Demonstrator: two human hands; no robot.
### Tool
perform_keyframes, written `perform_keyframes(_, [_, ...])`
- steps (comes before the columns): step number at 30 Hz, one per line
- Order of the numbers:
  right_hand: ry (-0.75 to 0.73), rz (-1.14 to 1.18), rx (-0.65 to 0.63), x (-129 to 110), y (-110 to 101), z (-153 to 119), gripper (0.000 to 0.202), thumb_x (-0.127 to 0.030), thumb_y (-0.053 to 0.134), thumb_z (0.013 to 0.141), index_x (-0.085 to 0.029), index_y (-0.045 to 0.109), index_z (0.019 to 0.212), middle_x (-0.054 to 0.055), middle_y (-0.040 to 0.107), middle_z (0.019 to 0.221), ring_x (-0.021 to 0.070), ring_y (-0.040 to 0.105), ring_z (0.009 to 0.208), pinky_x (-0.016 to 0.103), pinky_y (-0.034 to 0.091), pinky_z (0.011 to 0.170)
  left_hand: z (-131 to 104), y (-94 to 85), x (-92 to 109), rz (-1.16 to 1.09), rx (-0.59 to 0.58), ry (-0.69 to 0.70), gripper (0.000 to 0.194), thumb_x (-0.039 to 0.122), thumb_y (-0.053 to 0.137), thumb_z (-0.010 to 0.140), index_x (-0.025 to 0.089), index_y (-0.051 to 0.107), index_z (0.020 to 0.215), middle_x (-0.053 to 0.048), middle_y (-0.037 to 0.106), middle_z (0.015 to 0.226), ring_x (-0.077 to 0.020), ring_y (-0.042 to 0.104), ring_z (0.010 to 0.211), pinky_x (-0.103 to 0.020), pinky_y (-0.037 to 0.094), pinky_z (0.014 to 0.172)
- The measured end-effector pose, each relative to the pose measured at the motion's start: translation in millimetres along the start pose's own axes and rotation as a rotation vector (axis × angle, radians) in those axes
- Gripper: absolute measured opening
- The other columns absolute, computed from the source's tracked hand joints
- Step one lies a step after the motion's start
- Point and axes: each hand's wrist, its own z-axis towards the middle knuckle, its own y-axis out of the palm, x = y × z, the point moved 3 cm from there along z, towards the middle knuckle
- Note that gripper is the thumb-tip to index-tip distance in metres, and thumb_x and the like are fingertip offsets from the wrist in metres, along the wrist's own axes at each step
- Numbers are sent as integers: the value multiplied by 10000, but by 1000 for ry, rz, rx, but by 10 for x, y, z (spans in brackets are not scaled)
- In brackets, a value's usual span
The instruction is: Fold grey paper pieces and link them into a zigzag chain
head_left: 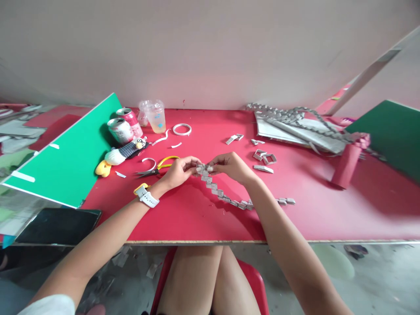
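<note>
A chain of folded paper links [214, 188] hangs from my fingers and trails right across the red table, passing behind my right forearm. My left hand [180, 171] pinches its upper end between thumb and fingers. From the other side my right hand [231, 167] grips the same end, and the two hands almost meet. Fingertips partly cover the links held there. Just left of my left hand lie yellow-handled scissors [164, 164]. Loose folded paper links [269, 159] and a flat paper strip [263, 169] rest to the right of my right hand.
Drink cans [121, 130], a clear plastic cup [156, 117] and a plush bird toy [123, 153] stand by a green board [72, 153] at left. Behind them is a tape roll [182, 129]. A pink cylinder [348, 166] and long braided paper chains [288, 116] are at right.
</note>
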Motion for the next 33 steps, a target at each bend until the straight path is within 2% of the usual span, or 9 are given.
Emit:
perform_keyframes(3, [-9,18,-11,18,-6,-2,117,-251,747,697,-196,774,796,27,756,788,167,722,756,366,587,844,4,-15,35,-19,18,-12,310,421,721,789,149,631,908,-68,740,854,-172,721,746,-296,618,686])
perform_keyframes(9, [-124,-49,-188,-44,-52,-45,204,-255,714,780,-293,782,969,9,738,1046,159,685,963,348,541,940,11,-39,78,-55,41,-29,305,406,751,764,144,646,879,-62,744,817,-144,701,667,-276,602,640])
perform_keyframes(14, [-135,13,-270,-13,-82,-22,217,-321,745,772,-263,783,978,38,728,1055,159,681,909,336,560,876,7,-35,69,-175,45,-99,349,402,813,685,131,649,832,-38,727,744,-145,693,656,-283,600,653])
perform_keyframes(18, [-79,49,-216,9,-35,4,212,-369,782,723,-195,791,845,40,738,806,135,674,694,311,576,732,3,-16,45,-183,37,-119,362,398,838,643,127,660,804,-46,728,760,-158,698,686,-310,604,691])
perform_keyframes(21, [-59,19,-138,-29,-1,-7,202,-354,782,717,-175,776,812,21,711,686,125,661,628,292,562,688,-1,-14,43,-163,37,-118,358,412,823,662,127,655,797,-35,713,730,-153,692,666,-315,599,696])
perform_keyframes(26, [-54,-90,-135,-123,8,-62,133,-269,709,768,-162,760,829,37,723,729,139,678,694,299,544,725,-10,-12,95,-119,14,-106,299,367,796,710,128,640,801,-25,700,723,-142,683,663,-310,590,714])
perform_keyframes(33, [-52,-159,-125,-126,2,-64,97,-250,679,753,-168,718,786,41,715,787,156,654,750,327,518,755,-9,19,60,-126,-49,-132,272,339,779,730,130,620,799,-23,693,722,-134,677,667,-297,584,721])
